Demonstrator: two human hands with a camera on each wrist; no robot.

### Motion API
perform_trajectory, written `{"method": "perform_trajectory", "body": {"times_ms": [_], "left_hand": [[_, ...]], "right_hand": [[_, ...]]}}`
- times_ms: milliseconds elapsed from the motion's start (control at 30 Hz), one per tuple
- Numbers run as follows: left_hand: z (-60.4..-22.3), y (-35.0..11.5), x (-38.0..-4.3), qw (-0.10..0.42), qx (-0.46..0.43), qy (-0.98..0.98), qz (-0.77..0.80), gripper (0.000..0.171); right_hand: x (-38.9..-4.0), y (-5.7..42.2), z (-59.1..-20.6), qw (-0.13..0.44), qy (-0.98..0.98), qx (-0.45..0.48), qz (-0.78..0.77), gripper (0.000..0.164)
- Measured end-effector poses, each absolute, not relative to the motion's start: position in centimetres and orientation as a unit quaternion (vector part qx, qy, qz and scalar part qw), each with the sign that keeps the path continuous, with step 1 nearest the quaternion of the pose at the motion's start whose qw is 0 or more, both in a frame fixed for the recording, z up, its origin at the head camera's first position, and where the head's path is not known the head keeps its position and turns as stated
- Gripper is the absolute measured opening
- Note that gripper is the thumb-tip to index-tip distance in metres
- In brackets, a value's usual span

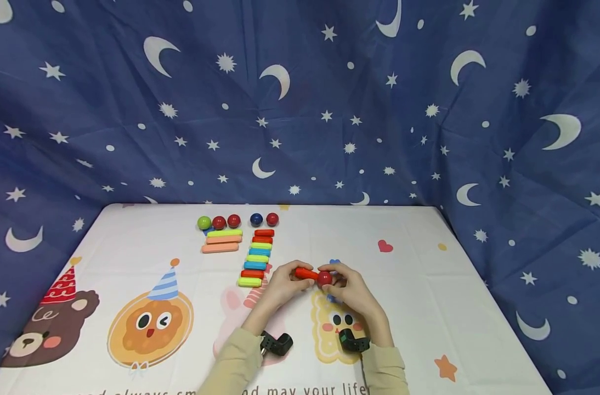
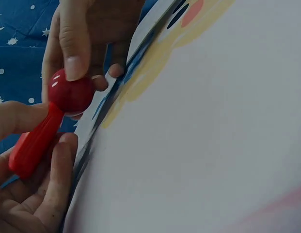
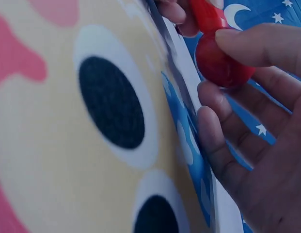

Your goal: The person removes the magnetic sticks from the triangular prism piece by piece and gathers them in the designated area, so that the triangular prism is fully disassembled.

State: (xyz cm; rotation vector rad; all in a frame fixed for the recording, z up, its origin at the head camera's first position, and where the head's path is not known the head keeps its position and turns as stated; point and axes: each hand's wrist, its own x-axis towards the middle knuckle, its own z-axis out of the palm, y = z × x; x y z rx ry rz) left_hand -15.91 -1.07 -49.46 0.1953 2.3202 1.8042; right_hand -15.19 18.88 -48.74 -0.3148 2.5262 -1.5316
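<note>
My left hand [image 1: 283, 284] pinches a short red stick [image 1: 306, 273] between thumb and fingers. In my right hand [image 1: 351, 291], thumb and fingertips grip a glossy red ball [image 1: 324, 278]. One end of the stick [image 2: 36, 143] meets the ball [image 2: 71, 92] in the left wrist view. The right wrist view has the same contact, with the right thumb lying over the ball [image 3: 220, 63] close to the join. Whether the stick goes into the ball or only touches it, I cannot tell. Both hands are held over the right-middle part of the table.
Left of the hands, several short red, yellow and blue sticks [image 1: 255, 265] lie in a column. Beyond are longer orange and yellow sticks [image 1: 221, 248], a green ball [image 1: 204, 223], red balls [image 1: 234, 221] and a blue ball [image 1: 256, 219]. A patterned cloth [image 1: 408, 323] covers the table.
</note>
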Motion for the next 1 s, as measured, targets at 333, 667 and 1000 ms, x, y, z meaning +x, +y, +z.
{"method": "perform_trajectory", "body": {"times_ms": [333,667,1000], "left_hand": [[-49.9,-0.7,-15.8,0.074,0.035,0.776,0.625,0.023],[-49.5,-0.8,-15.3,0.038,0.031,0.789,0.612,0.021],[-49.2,-2.0,-14.3,0.088,0.057,0.777,0.621,0.020]], "right_hand": [[-15.2,18.3,-48.6,0.080,0.835,-0.113,-0.533,0.038],[-15.0,17.7,-48.3,0.043,0.839,-0.101,-0.533,0.036],[-15.3,18.3,-48.9,-0.013,0.848,-0.089,-0.523,0.037]]}}
